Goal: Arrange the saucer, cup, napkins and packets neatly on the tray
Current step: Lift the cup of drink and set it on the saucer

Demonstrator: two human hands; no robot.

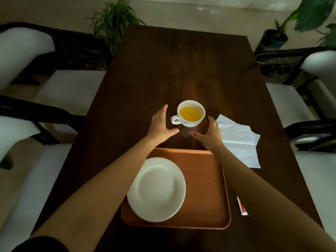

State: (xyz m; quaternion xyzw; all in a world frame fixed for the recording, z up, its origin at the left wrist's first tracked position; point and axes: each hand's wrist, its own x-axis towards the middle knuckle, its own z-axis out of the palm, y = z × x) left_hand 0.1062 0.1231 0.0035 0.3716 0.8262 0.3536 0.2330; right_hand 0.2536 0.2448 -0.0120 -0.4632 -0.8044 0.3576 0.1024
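Observation:
A white cup (190, 113) holding orange liquid stands on the dark table beyond the wooden tray (205, 188), its handle pointing left. My left hand (161, 124) is open just left of the cup and my right hand (209, 132) is open just right of it; neither touches it. A white saucer (157, 189) lies on the tray's left part, overhanging its left rim. White napkins (238, 140) lie unfolded on the table right of the tray. A red and white packet (242, 208) shows beside the tray's right edge, partly hidden by my right forearm.
The dark wooden table (181, 70) stretches away beyond the cup. White-cushioned chairs (60, 91) with black frames stand along both long sides. Potted plants (114, 20) sit on the floor past the far end.

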